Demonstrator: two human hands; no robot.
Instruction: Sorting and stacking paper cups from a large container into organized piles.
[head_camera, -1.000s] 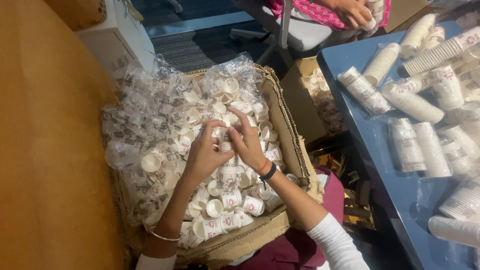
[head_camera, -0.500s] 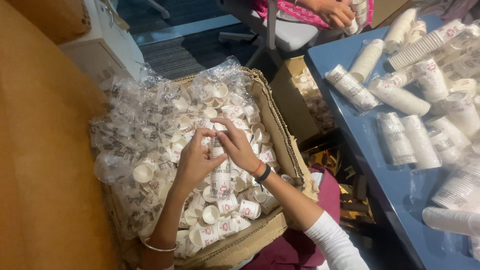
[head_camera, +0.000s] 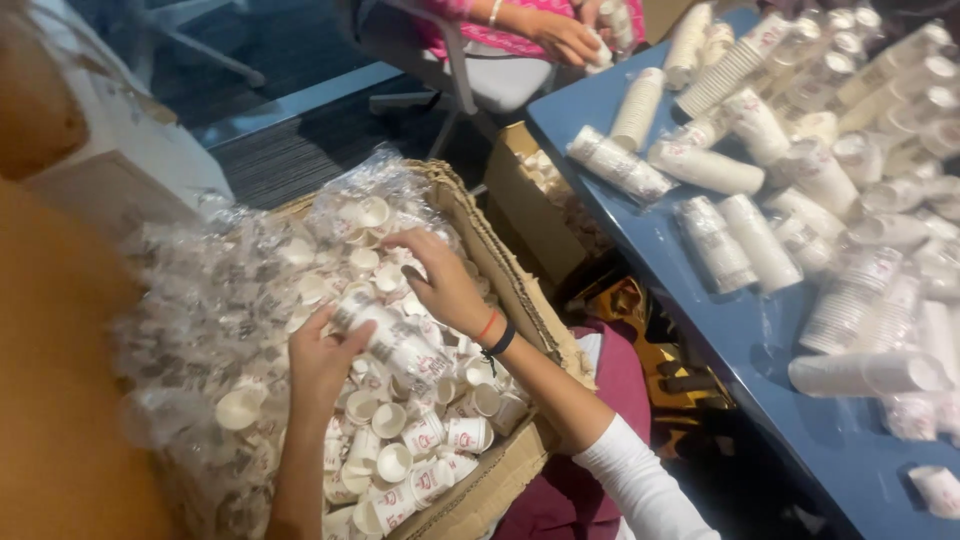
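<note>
Cup stack (head_camera: 392, 338), one, held by two hands.

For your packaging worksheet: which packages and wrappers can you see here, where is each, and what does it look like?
Cardboard box: brown, open, on the floor, full of small white paper cups.
Clear plastic liner: crinkled, inside the box.
Wrapped cup stack: clear sleeve, in the left hand.
Second box: brown, beside the blue table.
</note>
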